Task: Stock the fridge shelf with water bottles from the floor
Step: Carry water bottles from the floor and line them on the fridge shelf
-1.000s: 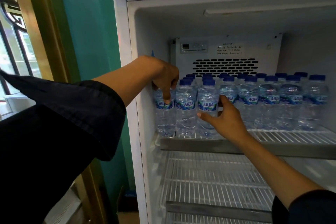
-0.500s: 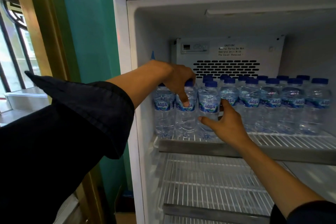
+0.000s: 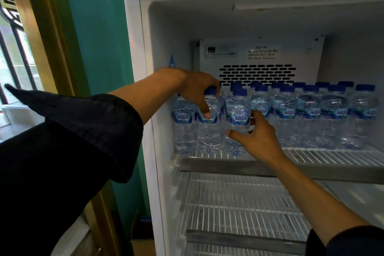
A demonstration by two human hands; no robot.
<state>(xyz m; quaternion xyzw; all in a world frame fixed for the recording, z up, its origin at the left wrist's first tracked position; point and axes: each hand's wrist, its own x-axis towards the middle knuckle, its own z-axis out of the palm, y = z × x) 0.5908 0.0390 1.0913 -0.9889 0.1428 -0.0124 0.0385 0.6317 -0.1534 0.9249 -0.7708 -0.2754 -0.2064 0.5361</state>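
Several clear Aqua water bottles [image 3: 309,114] with blue caps stand in rows on the fridge's upper wire shelf [image 3: 332,156]. My left hand [image 3: 197,89] reaches in from the left and grips the top of the second front bottle [image 3: 208,137], with its thumb on the label. The leftmost bottle [image 3: 185,131] stands free beside it. My right hand [image 3: 259,139] comes from below. Its thumb and fingers wrap around the lower body of the third front bottle [image 3: 236,110]. All the bottles stand upright.
The lower wire shelf [image 3: 239,203] holds nothing. A fan cover with vents and a caution label [image 3: 261,53] fills the fridge's back wall. The white fridge frame [image 3: 133,68] and a teal wall [image 3: 93,48] lie to the left. My dark sleeve [image 3: 62,141] fills the lower left.
My left hand has shifted right from the leftmost front bottle to the top of the second one. My right hand has stayed on the third bottle.
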